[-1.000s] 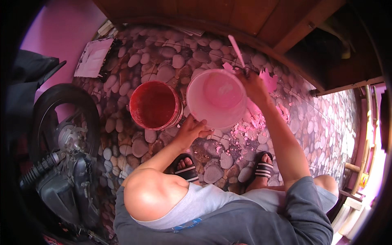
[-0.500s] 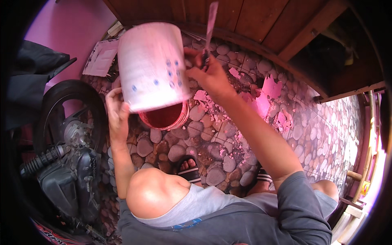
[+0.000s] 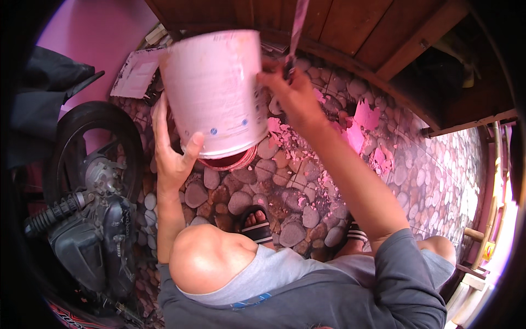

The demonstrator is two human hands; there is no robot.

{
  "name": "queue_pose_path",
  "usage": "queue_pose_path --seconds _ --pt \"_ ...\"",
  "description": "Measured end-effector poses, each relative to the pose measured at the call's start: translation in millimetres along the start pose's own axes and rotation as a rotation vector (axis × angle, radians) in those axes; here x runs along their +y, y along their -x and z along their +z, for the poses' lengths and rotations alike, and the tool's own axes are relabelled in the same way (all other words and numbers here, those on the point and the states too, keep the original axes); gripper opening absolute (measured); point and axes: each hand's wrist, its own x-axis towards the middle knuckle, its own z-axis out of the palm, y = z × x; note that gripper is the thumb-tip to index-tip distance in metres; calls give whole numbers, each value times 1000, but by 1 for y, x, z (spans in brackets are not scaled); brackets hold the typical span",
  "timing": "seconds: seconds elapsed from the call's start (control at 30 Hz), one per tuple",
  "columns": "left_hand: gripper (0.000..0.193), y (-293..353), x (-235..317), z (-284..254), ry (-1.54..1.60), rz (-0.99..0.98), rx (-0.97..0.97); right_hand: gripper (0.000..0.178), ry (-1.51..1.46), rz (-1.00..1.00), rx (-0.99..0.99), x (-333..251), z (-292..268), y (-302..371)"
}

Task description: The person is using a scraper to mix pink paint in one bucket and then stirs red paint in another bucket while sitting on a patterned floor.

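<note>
A white plastic bucket (image 3: 216,93) with small blue dots is held up tilted in front of me, slightly blurred. My left hand (image 3: 178,151) grips its lower left side, thumb across the front, fingers stretched along the wall. On the other side, my right hand (image 3: 296,98) is closed around the dark handle of a knife-like tool, while some of its fingers touch the bucket's right edge. The tool's long narrow blade (image 3: 299,24) points up and away. Under the white bucket shows the rim of a red container (image 3: 233,161), mostly hidden.
Pink flakes and peeled sheets (image 3: 366,115) litter the pebble-patterned floor (image 3: 427,181). A motorcycle wheel and its parts (image 3: 101,170) stand close on the left. Brown wooden panelling (image 3: 350,27) runs along the far side. A pink-stained flat piece (image 3: 134,74) lies at the far left.
The white bucket has turned, its blue dots shifting right, and it covers more of the red container. My left hand has moved higher along its side; my right hand has shifted right with the tool.
</note>
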Motion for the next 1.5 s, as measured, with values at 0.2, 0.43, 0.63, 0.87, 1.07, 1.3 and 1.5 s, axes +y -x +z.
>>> queue_pose_path --seconds 0.2,0.43,0.63,0.87,1.07,1.3,1.5 --pt "89 -29 42 43 306 -161 -204 48 710 23 181 -52 -66 1" --pt "69 -37 30 116 557 -512 -554 69 1337 318 87 -34 -124 1" --pt "65 -23 12 143 1044 -807 -693 68 1339 393 -14 -32 -132 5" --pt "108 68 -3 175 125 -88 -300 56 1019 121 287 30 -124 43" --pt "116 126 -43 205 0 -52 -304 41 248 122 358 104 -168 69" --pt "123 104 -17 201 51 -149 -200 25 268 25 314 72 -176 56" --pt "124 93 -7 200 21 69 -219 19 11 96 238 25 -143 43"
